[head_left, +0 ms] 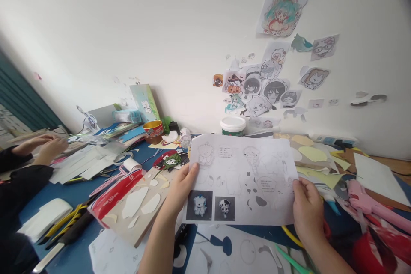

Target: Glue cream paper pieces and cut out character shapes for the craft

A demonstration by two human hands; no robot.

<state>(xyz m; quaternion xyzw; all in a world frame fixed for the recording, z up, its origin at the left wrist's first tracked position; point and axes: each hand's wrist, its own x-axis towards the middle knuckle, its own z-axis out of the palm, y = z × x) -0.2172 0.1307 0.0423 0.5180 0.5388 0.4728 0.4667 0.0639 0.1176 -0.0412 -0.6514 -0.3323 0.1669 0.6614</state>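
Observation:
A white printed sheet of paper (236, 209) is stretched between my hands above the blue table. It carries line drawings of cartoon figures, a few lines of text and two dark photos of small figures at lower left. My left hand (180, 186) pinches its left edge, thumb on top. At the right edge, my right hand (306, 205) grips the paper the same way. Below it lies another sheet (239, 239) with shapes cut out of it. Green-handled scissors (290, 259) rest near my right wrist, partly out of view.
A cardboard piece (143, 227) with white cut-outs lies left, beside a red-and-white pack (118, 192). Yellow-black pliers (64, 224) are farther left. A pink glue gun (369, 205) lies right. A white-lidded tub (233, 126) stands by the wall. Another person's hands (48, 147) are at far left.

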